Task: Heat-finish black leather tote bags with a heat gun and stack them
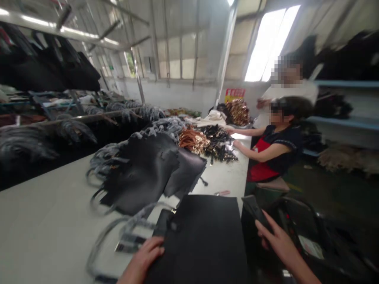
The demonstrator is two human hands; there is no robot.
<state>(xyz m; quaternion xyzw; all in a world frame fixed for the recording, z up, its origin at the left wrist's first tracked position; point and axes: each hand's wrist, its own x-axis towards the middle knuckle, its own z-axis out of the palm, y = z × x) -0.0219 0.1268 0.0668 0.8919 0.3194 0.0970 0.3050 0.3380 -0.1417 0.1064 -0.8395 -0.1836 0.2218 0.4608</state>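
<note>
A flat black leather-like bag (207, 236) lies in front of me at the table's near edge. My left hand (145, 254) has its fingers closed over the bag's left edge; the thumb is hidden. Beside that hand, a handle wrapped in grey film (102, 240) curves out onto the table, with small metal fittings near it. To the right of the bag, my right hand (274, 234) is closed around a flat black strip-like piece (256, 209) with a squared end, raised off the table. Its exact kind is blurred.
Stacked black panels (142, 169) with wrapped handles lie ahead on the white table (44, 221). Beyond are brown straps (192, 140) and black straps (219, 144) with metal fittings. A seated co-worker (275, 146) reaches over them; another person stands behind. Black bags (53, 63) hang upper left.
</note>
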